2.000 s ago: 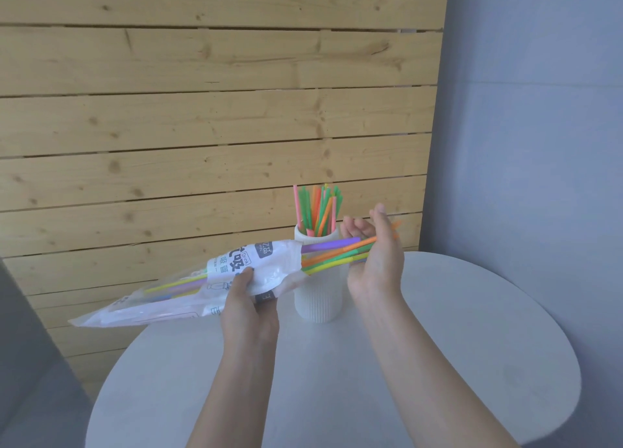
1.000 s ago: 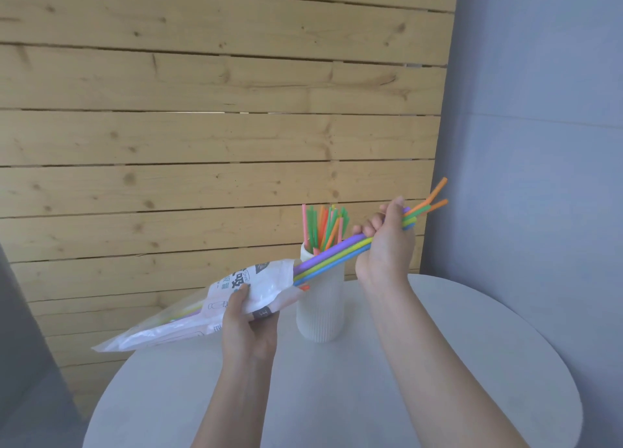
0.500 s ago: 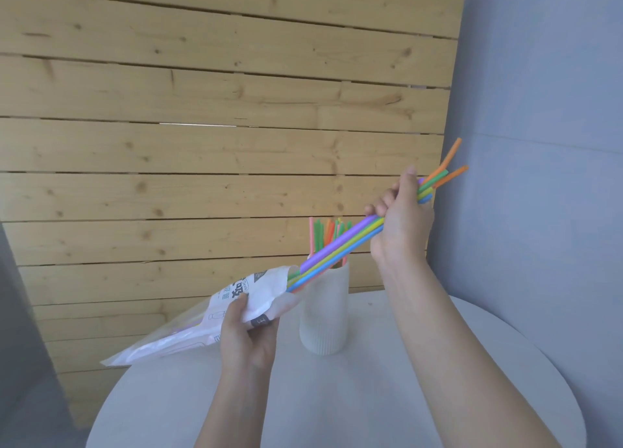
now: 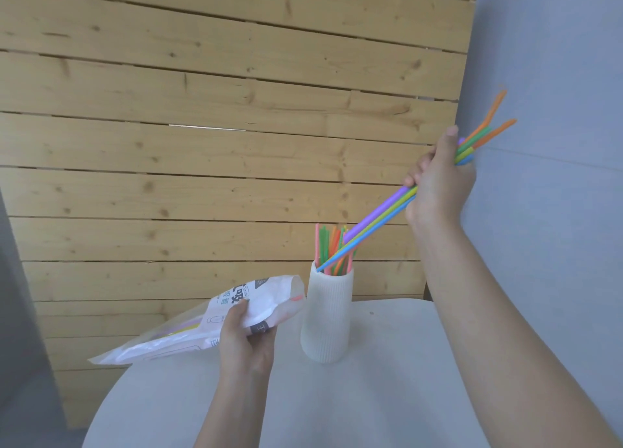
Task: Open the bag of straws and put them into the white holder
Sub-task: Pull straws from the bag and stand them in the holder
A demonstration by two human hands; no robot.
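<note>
From the head camera, the right hand [image 4: 438, 181] is raised well above the table [image 4: 387, 397], fingers curled tight round a bunch of straws [image 4: 377, 223]. The bunch runs as one long slant: bent tips up and to the right past the fist, cut ends down and to the left, hanging just over the mouth of the white holder [image 4: 327, 316], among the straws already standing there [image 4: 328, 248]. So the holder lies below and to the left of the grip, along the bunch's own axis; I judge the bunch needs tipping upright, then lowering. The left hand [image 4: 244, 339] grips the bag [image 4: 202, 326] near its open mouth, just beside the holder's left flank, tail sagging off left. A few straws remain inside.
</note>
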